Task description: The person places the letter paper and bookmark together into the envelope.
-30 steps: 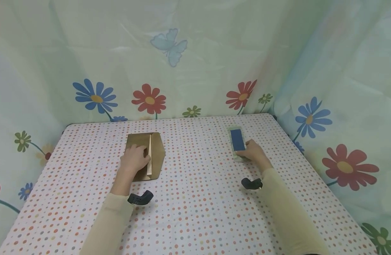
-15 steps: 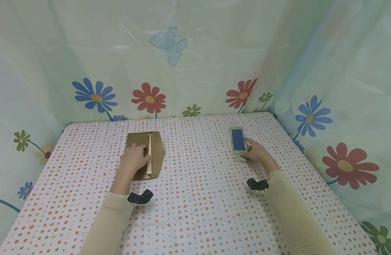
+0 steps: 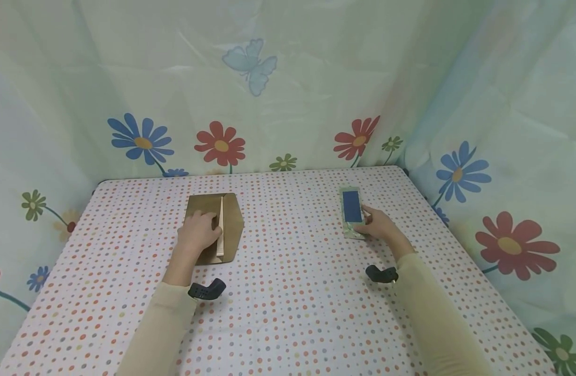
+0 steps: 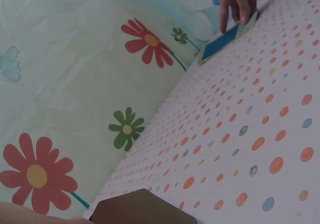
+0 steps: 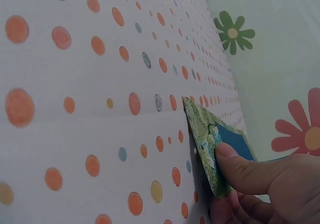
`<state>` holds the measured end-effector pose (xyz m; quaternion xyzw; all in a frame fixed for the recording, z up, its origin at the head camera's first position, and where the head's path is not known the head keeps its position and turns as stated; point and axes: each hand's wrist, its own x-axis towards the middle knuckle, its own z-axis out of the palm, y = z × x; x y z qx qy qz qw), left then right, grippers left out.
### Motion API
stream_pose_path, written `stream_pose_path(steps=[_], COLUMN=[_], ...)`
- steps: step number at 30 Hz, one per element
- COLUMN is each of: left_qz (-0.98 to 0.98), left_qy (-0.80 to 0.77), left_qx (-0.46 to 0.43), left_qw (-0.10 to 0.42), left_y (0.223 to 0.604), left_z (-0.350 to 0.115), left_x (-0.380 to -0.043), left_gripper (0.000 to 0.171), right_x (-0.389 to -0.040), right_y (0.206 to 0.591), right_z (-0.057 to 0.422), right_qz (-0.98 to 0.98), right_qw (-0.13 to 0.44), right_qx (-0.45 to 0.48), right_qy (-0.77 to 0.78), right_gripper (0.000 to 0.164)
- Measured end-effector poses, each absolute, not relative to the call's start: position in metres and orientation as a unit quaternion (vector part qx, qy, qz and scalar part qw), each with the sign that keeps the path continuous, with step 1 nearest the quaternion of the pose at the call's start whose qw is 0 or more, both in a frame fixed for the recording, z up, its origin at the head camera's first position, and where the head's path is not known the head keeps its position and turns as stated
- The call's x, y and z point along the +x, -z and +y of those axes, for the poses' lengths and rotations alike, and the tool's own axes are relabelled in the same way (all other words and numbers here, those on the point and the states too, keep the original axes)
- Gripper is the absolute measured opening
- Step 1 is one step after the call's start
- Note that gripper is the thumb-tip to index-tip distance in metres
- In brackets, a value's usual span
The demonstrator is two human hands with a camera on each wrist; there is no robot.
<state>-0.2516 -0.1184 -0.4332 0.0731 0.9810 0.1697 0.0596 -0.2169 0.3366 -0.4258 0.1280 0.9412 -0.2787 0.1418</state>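
My left hand (image 3: 199, 231) grips the edge of the mouth of a brown envelope (image 3: 234, 227) that lies flat on the table with its pointed flap unfolded to the right. A narrow cream strip (image 3: 220, 243) shows along that mouth. Some of the left fingers are hidden behind the hand, and the left wrist view catches only the flap's tip (image 4: 142, 209). Over at the right, my right hand (image 3: 378, 223) pinches the near right part of a green patterned card with a blue rectangle (image 3: 351, 206). In the right wrist view its thumb (image 5: 242, 171) lies on top, with other fingers under the edge.
A white dotted cloth (image 3: 283, 271) covers the table. Flowered curtains (image 3: 311, 89) stand along the back and both sides. Dark wrist devices (image 3: 208, 290) stick out inward from both cream sleeves.
The right hand has shifted slightly to the right, now pinching the card by its right edge; the card has moved a little right too. The left hand stays on the envelope.
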Motion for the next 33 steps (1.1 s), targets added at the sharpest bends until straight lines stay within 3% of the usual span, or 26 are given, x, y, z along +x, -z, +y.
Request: stream_pose_path(steps=[33], left_qz=[0.98], left_qy=[-0.174], left_qx=[0.073], left_qw=[0.059], left_y=[0.433], left_z=[-0.1181], left_x=[-0.2522], left_gripper=[0.053], right_x=[-0.2136], right_y=[0.4313], right_z=[0.3345], right_qz=[0.918], right_qw=[0.111], right_qx=[0.128], right_qy=[0.358], right_gripper=[0.082])
